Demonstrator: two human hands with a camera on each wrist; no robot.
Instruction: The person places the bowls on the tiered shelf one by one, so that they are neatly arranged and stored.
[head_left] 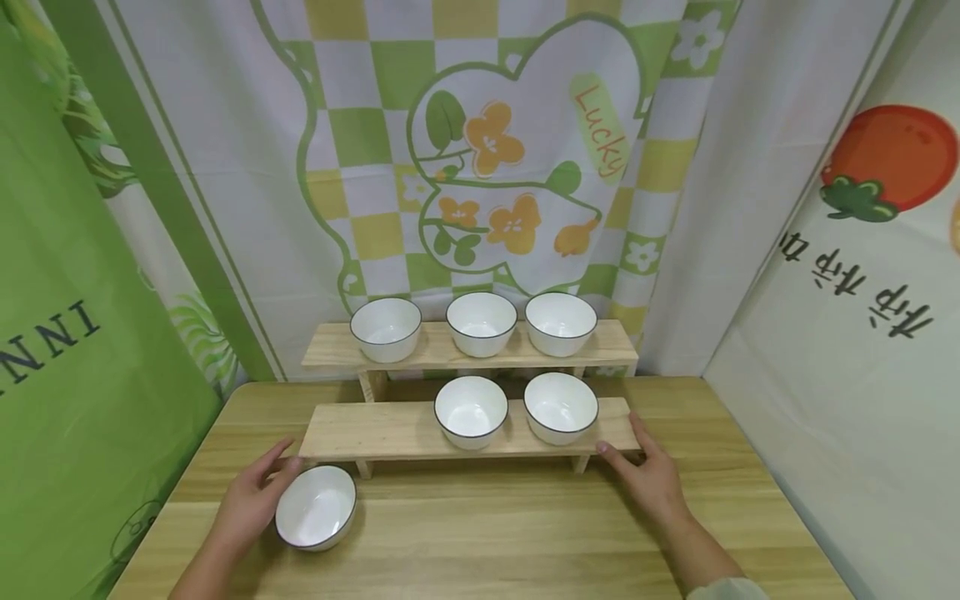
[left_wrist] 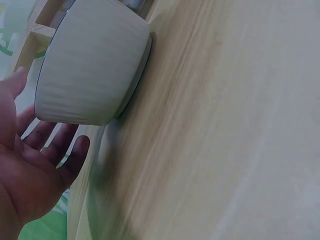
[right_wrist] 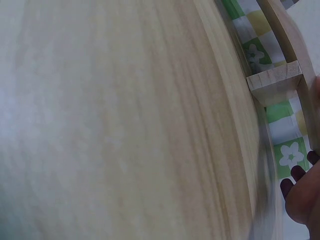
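Note:
My left hand (head_left: 251, 504) is beside a white bowl (head_left: 317, 508) with a dark rim that stands upright on the table at the front left. Its fingers are spread and loosely bent, the thumb tip near the left end of the lower wooden shelf (head_left: 375, 433). In the left wrist view the bowl (left_wrist: 92, 65) shows from the side, the hand (left_wrist: 37, 160) below it. At the shelf's right end, my right hand (head_left: 656, 483) grips the corner, thumb at the front edge and fingers round the end. Two white bowls, one left (head_left: 471, 412) and one right (head_left: 561, 408), sit on this shelf.
Behind and higher, another wooden shelf board (head_left: 330, 346) carries three similar bowls, at left (head_left: 386, 331), middle (head_left: 482, 325) and right (head_left: 561, 325). Both stand on a wood-grain table (head_left: 480, 533). Patterned cloth (head_left: 375, 150) hangs behind; further cloths enclose both sides.

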